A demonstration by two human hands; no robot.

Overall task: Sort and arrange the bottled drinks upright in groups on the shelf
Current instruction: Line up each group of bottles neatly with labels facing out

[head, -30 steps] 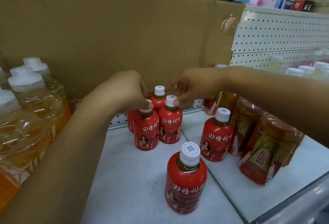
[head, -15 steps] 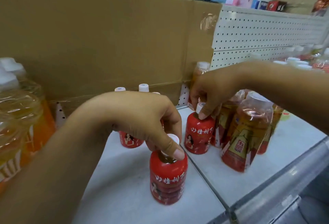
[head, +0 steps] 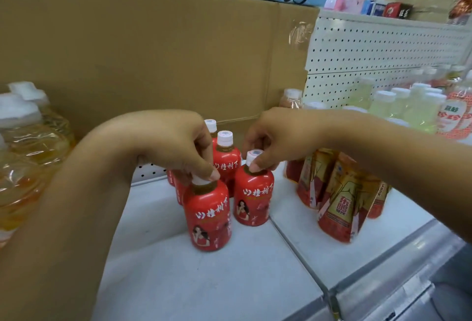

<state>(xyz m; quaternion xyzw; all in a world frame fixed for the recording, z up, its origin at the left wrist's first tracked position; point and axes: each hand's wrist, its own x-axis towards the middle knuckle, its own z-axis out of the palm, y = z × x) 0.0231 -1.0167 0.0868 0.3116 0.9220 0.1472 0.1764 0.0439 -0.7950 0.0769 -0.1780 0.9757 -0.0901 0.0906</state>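
Note:
Several small red-labelled bottles with white caps stand upright in a cluster on the white shelf. My left hand pinches the cap of the front red bottle. My right hand grips the cap of the red bottle just to its right. Both bottles rest on the shelf, close together. Behind them stands another red bottle, with more partly hidden by my left hand.
Large yellow-liquid bottles crowd the left side. A shrink-wrapped pack of amber bottles sits to the right, pale green bottles beyond it. A cardboard sheet and white pegboard form the back.
Both hands have carried their red bottles back and inward to the cluster; the two bottles now stand side by side in front of the others.

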